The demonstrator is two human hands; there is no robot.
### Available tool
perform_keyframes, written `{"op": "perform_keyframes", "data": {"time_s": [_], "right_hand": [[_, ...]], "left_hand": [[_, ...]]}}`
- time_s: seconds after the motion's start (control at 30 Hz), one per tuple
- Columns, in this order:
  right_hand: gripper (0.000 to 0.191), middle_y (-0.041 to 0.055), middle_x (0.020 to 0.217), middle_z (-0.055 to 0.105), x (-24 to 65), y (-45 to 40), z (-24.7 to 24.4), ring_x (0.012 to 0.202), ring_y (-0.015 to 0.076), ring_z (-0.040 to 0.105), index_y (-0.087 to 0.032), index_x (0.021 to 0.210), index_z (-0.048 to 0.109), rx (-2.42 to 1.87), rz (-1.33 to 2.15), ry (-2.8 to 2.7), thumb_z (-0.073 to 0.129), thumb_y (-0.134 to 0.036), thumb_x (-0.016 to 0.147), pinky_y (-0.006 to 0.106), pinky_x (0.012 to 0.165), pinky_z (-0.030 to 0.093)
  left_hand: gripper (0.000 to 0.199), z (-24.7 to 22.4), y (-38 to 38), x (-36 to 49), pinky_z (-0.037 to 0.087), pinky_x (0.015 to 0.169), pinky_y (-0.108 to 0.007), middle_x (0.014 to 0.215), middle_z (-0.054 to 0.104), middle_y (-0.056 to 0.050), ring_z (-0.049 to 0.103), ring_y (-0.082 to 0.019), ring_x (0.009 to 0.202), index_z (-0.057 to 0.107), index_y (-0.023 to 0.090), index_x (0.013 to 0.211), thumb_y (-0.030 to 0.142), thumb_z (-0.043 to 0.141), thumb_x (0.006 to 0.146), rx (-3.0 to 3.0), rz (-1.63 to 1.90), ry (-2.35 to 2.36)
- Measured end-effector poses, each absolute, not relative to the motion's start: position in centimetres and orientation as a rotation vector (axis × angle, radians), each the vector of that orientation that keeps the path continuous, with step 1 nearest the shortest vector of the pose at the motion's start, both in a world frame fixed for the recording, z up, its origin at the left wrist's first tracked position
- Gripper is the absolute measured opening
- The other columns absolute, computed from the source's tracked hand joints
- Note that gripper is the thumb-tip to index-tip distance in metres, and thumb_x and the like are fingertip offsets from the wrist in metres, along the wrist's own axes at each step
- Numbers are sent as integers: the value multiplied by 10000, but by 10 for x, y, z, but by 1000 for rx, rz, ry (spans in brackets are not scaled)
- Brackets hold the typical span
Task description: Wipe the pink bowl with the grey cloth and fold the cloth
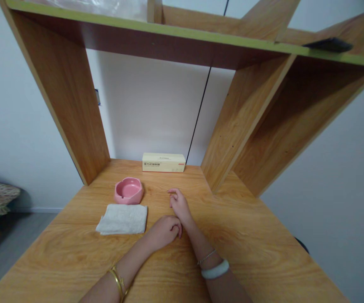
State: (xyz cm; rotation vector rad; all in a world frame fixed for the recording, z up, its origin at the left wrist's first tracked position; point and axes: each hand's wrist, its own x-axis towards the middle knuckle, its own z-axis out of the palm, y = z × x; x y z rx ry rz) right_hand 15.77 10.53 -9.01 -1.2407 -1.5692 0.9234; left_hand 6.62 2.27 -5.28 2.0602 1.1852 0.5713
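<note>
My left hand (pixel 165 231) rests on the wooden desk (pixel 156 277), its fingers curled into a loose fist with nothing visible in them. Just beyond it, my right hand (pixel 179 207) lies with the index finger stretched out to the left and the other fingers partly bent; no object shows in it. The left knuckles sit against the right wrist. A folded white cloth (pixel 123 219) lies flat to the left of both hands. Behind the cloth stands a pink faceted ashtray (pixel 129 191), with nothing visible inside.
A cream-coloured long box (pixel 163 163) with printed lettering stands at the back by the wall. Wooden panels (pixel 248 122) rise on both sides, and a shelf (pixel 156 33) spans above. A dark flat object (pixel 330 44) lies on that shelf at right.
</note>
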Motion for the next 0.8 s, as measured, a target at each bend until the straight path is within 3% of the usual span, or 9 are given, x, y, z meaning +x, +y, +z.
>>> {"op": "perform_keyframes", "data": {"time_s": [0.8], "right_hand": [[229,-63,499,460,157,104,-89,464,116,440,-200,877,543,-1228,931,-1586,377,-192,719,224,487,362]], "left_hand": [[290,-47,21,67,431,708,-222,675,641,-19,569,-114,663,602,160,597,57,335,649,1990,589,1159]]}}
